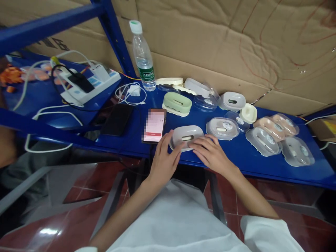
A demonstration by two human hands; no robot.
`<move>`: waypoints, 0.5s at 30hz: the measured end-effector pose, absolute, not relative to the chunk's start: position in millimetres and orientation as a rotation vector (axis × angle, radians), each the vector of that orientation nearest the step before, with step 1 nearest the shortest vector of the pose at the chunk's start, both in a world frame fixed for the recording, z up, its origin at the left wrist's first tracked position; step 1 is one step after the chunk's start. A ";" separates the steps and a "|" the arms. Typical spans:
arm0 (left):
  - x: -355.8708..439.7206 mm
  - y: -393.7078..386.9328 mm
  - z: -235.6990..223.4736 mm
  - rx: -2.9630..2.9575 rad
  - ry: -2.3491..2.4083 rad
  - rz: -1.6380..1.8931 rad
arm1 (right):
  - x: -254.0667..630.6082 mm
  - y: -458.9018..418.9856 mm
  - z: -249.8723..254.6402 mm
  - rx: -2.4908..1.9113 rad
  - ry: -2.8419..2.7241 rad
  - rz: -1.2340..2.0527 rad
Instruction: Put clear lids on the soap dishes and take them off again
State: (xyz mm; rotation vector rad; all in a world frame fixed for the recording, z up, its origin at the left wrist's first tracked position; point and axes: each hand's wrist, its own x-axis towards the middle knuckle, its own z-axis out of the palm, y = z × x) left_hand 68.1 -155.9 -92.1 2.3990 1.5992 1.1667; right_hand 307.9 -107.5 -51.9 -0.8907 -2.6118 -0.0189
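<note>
A light grey oval soap dish point(181, 132), with a slot in its middle, rests at the front edge of the blue table point(223, 161). My left hand point(165, 155) holds its left side, fingers along the rim and thumb reaching toward the slot. On its right side, my right hand point(208, 152) grips the front rim with fingers close together. Parts of the dish are hidden under both hands. Just left of it lies a phone point(154, 126) with a lit screen. To the right stands another grey soap dish under a clear cover point(223, 128).
Behind are a green soap dish point(177, 102), a water bottle point(144, 63) and a grey dish point(232, 100). Several covered dishes point(264, 140) sit at the right. A dark phone point(117, 119), a white charger cable point(135, 91) and a power strip point(97, 85) lie left, beside a blue frame post point(115, 42).
</note>
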 end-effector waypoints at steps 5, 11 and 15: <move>64.5 -155.2 -89.5 2.354 1.556 1.082 | 308.0 -105.7 -57.1 -0.925 -2.678 0.197; 66.1 -152.8 -90.7 2.332 1.554 1.051 | 294.1 -78.9 -26.2 -0.961 -2.681 0.231; 73.1 -150.7 -91.5 2.346 1.519 1.074 | 258.6 -21.1 -8.8 -1.133 -2.643 0.072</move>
